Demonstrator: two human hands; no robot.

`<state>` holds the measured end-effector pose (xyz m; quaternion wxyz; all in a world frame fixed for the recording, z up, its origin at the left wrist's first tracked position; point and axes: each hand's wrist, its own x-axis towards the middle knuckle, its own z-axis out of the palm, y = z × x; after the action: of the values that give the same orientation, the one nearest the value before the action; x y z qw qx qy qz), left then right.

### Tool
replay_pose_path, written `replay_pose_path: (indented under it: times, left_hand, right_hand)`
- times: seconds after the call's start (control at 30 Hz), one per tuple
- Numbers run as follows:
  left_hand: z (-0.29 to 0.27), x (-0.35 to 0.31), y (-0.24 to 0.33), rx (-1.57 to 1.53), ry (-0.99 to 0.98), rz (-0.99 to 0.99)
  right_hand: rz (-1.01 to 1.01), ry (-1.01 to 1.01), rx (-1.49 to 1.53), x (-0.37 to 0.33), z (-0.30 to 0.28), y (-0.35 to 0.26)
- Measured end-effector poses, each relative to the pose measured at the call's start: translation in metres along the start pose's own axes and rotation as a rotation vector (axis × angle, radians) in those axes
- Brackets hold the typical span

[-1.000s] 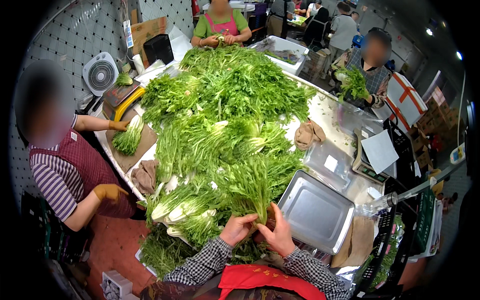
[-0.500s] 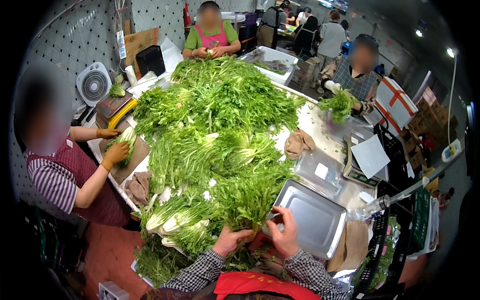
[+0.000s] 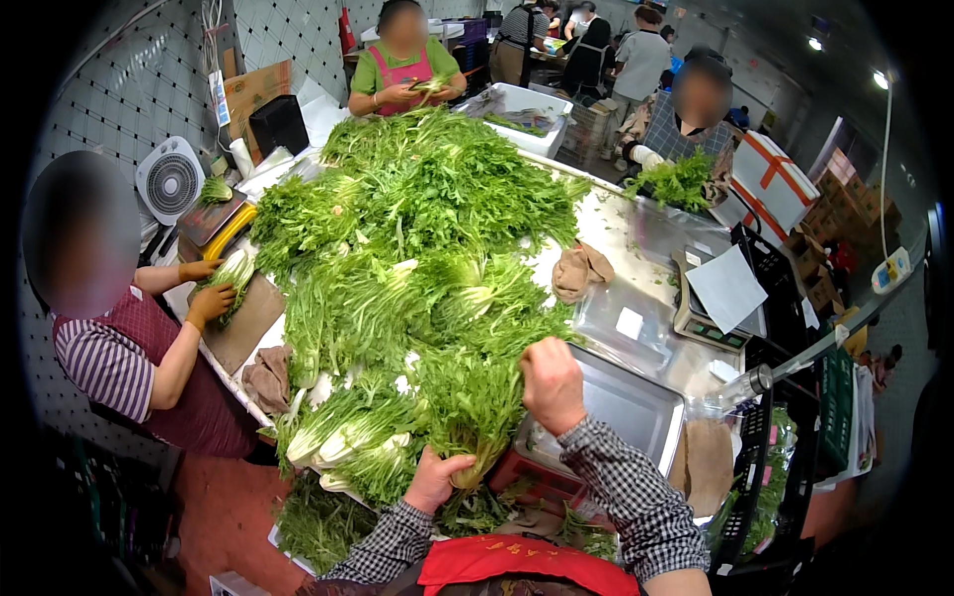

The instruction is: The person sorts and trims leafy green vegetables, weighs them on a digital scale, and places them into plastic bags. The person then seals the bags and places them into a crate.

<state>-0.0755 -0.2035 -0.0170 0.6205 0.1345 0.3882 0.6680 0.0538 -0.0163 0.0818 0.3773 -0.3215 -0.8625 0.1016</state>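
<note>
Head view: leafy bunch [image 3: 471,399] points lengthwise away, stems [image 3: 471,467] in left hand [image 3: 432,481].

left hand [image 3: 431,482] grips leafy bunch [image 3: 471,402] by its stems; right hand [image 3: 554,385] at its leaf edge, metal tray [image 3: 636,399] beside; heaped greens [image 3: 427,194] beyond

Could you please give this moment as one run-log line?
left hand: holding leafy bunch near base; right hand: curled beside the bunch; metal tray: right of bunch

The head-worn fisheye camera sits close above the near side of the table [image 3: 608,226], facing down and forward toward its far end.
</note>
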Motion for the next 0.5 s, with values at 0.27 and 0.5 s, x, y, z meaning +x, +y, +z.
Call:
replay_pose_path:
  times: [0.27,0.5]
  left_hand:
    - [-0.037,-0.006,-0.013,-0.189,0.120,-0.144]
    - [-0.029,-0.010,-0.010,-0.149,0.040,-0.063]
  right_hand:
    - [0.418,-0.209,0.635,-0.002,-0.001,0.020]
    - [0.067,-0.376,0.342,-0.003,0.007,-0.006]
